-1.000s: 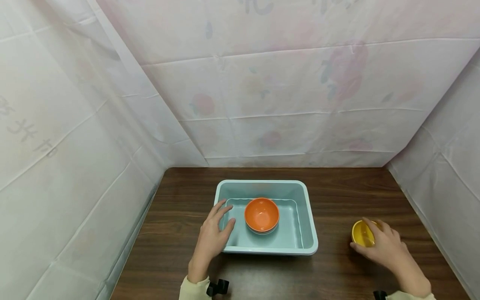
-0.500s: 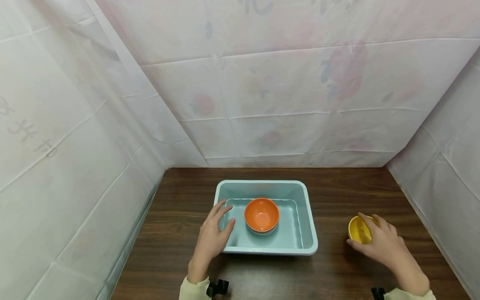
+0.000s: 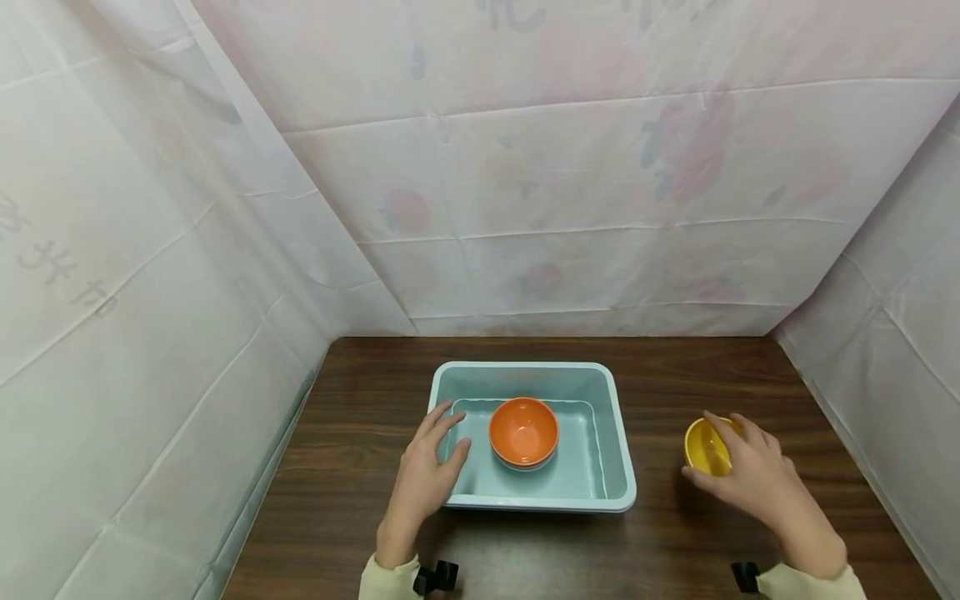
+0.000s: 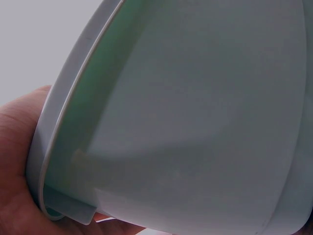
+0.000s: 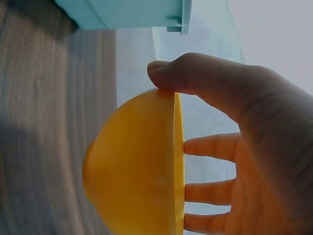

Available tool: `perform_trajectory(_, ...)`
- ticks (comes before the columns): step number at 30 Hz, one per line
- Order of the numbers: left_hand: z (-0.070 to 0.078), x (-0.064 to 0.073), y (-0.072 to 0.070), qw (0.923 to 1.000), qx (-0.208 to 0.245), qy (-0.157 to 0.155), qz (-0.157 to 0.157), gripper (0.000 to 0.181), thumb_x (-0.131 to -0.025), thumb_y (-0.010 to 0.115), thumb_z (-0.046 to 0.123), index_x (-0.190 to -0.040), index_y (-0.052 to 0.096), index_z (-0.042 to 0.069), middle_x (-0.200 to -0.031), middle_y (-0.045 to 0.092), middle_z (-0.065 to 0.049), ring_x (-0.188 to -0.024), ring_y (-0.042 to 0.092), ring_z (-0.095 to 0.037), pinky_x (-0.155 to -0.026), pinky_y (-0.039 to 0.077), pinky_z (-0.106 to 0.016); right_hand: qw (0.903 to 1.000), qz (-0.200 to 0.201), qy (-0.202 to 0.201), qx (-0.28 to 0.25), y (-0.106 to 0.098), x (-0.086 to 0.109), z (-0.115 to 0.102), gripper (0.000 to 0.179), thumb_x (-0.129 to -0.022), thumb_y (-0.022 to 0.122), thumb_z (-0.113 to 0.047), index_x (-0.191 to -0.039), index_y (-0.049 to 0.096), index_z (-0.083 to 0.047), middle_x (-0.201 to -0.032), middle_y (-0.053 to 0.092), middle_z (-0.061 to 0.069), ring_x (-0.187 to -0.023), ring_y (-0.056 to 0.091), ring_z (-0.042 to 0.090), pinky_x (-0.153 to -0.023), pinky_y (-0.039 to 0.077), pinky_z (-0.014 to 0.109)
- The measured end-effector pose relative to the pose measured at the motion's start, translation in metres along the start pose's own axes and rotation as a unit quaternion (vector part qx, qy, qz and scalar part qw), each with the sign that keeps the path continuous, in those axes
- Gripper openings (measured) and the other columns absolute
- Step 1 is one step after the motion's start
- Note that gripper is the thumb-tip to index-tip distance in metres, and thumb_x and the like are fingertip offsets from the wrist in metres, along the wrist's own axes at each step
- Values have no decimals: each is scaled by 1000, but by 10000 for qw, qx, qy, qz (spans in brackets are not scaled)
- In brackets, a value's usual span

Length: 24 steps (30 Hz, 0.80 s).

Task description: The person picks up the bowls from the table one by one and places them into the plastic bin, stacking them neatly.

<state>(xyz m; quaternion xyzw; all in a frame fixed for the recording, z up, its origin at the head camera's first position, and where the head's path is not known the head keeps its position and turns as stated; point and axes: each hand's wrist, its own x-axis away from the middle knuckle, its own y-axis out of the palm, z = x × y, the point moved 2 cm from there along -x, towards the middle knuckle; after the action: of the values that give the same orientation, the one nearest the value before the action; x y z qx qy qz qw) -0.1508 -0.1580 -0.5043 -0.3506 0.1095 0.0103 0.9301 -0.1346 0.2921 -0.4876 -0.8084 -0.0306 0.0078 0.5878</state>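
My right hand [image 3: 761,479] grips a small yellow bowl [image 5: 137,171] by its rim, thumb on one side and fingers on the other. The bowl stays upright to the right of a pale blue-green plastic tub [image 3: 622,467]. Inside the tub sits an orange bowl [image 3: 523,429], with a pale rim showing just beneath it. At the tub's front left corner rests my left hand [image 3: 423,475], fingers spread and loosely bent over the rim. In the left wrist view the tub's wall [image 4: 195,122] fills most of the picture and hides much of that hand.
A dark wooden table [image 3: 360,400] carries everything. White patterned sheets [image 3: 600,208] hang behind it and along both sides. A black strap mount [image 3: 435,577] is worn on the left wrist, and a similar one [image 3: 745,575] on the right.
My right hand has carried the yellow bowl left and slightly toward the table's far edge, closer to the tub. The left hand, tub and orange bowl stay in place.
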Motion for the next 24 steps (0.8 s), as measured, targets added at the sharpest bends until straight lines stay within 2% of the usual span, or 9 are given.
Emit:
perform_trajectory(15, 1, 0, 0, 10000, 10, -29, 16, 39, -98, 72, 21, -136, 67, 14, -157, 49, -6, -142, 51, -34, -106, 48, -61, 9994, 194, -301, 4, -16, -14, -24, 95, -81, 79, -60, -150, 45, -4, -145, 38, 43, -121, 40, 73, -81, 41, 84)
perform_trajectory(24, 2, 1, -1, 10000, 51, -8, 30, 39, -98, 72, 22, -136, 67, 15, -157, 49, -6, -143, 49, -34, -107, 47, -61, 9966, 515, -643, 44, -27, -27, -43, 91, -80, 82, -54, -149, 48, -5, -146, 41, 39, -122, 42, 70, -83, 42, 84)
